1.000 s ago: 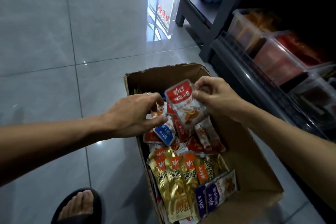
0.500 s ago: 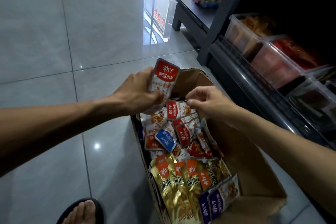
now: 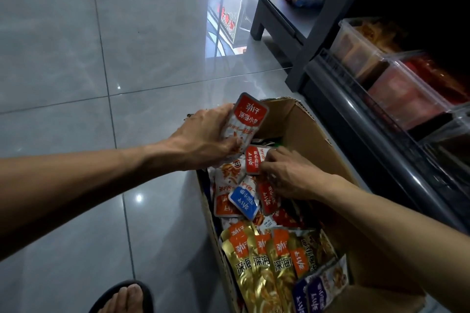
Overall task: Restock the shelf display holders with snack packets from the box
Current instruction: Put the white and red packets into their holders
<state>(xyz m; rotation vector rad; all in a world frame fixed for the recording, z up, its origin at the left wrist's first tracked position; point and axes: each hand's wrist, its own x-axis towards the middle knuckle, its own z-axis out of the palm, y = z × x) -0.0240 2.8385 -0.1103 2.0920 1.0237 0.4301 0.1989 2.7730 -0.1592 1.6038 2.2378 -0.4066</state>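
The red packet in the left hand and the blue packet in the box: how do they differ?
The red packet has a red top; the blue packet has a blue one. The left hand holds the red packet up above the box; the blue packet lies loose among others. Both show similar white characters.

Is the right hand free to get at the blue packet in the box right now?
Probably yes. The blue packet lies uncovered on top of the pile, just beside the right hand, though its fingers are already on a red packet.
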